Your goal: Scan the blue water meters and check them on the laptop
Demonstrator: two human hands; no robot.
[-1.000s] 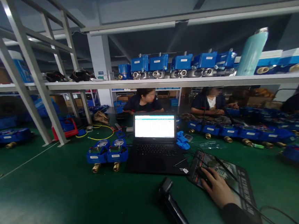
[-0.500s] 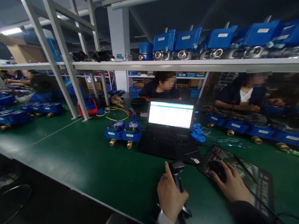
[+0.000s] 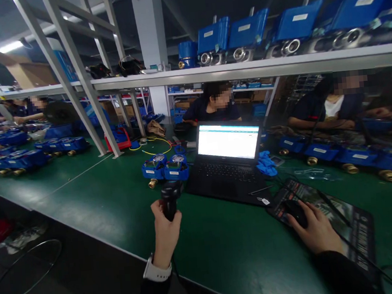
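My left hand is closed round the grip of a black handheld barcode scanner, held above the green bench. Just beyond the scanner head stand two blue meters with round dials on top and brass fittings. My right hand rests over a black computer mouse, fingers curved round it. Under the mouse lies a dark printed mouse pad. Between and beyond my hands sits an open black laptop, its screen lit mostly white.
A crumpled blue glove lies right of the laptop. A row of blue meters runs along the right. Overhead a shelf carries larger blue units. A metal frame stands at left. Co-workers sit across the bench.
My left hand has lifted the scanner and carried it left and forward, toward the two blue meters. My right hand stays on the mouse. The view has shifted slightly.
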